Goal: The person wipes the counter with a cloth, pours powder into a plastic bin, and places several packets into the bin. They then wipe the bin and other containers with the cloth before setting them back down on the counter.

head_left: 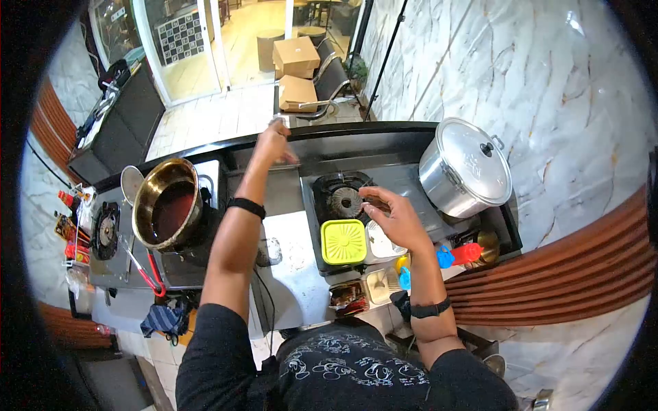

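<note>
My left hand (pixel 275 145) is stretched forward over the back of the counter (pixel 284 236), its fingers bent and partly hidden; whether it holds anything is unclear. My right hand (pixel 394 216) hovers above a white container (pixel 382 245), with thumb and fingers curved apart and nothing visible between them. Beside that container sits a box with a lime-green lid (pixel 343 242). Behind them is a gas burner (pixel 346 201). A big lidded silver pot (pixel 466 168) stands to the right.
At the left, a brass-coloured pot (pixel 164 204) holds dark red liquid, near red-handled tongs (pixel 152 277). Another burner (pixel 106 229) is farther left. A red-capped bottle (pixel 467 253) lies at the right front. Cardboard boxes (pixel 296 57) rest beyond the counter's raised back edge.
</note>
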### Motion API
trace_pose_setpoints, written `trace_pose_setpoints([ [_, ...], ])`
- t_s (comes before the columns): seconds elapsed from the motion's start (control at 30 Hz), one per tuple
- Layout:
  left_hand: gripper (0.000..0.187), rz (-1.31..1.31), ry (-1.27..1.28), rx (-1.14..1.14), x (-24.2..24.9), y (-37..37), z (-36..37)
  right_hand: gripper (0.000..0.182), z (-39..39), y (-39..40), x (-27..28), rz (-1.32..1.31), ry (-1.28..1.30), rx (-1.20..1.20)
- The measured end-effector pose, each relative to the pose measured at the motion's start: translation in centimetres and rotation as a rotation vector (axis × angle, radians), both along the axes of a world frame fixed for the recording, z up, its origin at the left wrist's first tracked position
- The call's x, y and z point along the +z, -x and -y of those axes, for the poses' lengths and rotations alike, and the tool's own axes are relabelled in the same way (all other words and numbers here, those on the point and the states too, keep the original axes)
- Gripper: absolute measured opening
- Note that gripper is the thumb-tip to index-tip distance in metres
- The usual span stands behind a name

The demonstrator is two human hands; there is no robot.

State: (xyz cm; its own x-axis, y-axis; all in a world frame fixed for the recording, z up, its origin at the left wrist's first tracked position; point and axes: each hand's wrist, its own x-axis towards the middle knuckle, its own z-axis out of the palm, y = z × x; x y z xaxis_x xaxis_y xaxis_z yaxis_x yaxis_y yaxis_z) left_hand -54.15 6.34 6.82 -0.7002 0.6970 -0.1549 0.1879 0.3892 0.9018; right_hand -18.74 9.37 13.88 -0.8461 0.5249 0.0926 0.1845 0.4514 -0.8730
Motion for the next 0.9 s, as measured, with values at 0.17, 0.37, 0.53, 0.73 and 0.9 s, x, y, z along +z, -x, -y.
trace_pose_setpoints([
  [0.17, 0.048, -0.289, -0.251, 0.026, 1.1, -8.4, -3.9, 0.031, 1.4, -0.8, -0.8, -0.014, -0.012, -0.036],
  [0.37, 0.042, -0.446, -0.232, 0.023, 1.8, -11.3, -11.2, 0.036, -0.4, -4.8, -1.3, 0.066, -0.046, 0.044],
  [0.53, 0.030, -0.653, -0.332, -0.068, 0.7, -14.3, -22.7, 0.039, -5.7, -10.4, 1.5, -0.016, -0.206, 0.164],
  [0.73, 0.030, -0.846, -0.177, -0.389, -3.5, -18.3, -35.5, 0.037, -16.0, -19.2, 3.9, -0.322, -0.041, -0.034],
  [0.9, 0.028, -0.753, -0.314, -0.716, -5.0, -20.9, -42.4, 0.026, -20.0, -22.6, 3.9, -0.508, 0.139, -0.224],
])
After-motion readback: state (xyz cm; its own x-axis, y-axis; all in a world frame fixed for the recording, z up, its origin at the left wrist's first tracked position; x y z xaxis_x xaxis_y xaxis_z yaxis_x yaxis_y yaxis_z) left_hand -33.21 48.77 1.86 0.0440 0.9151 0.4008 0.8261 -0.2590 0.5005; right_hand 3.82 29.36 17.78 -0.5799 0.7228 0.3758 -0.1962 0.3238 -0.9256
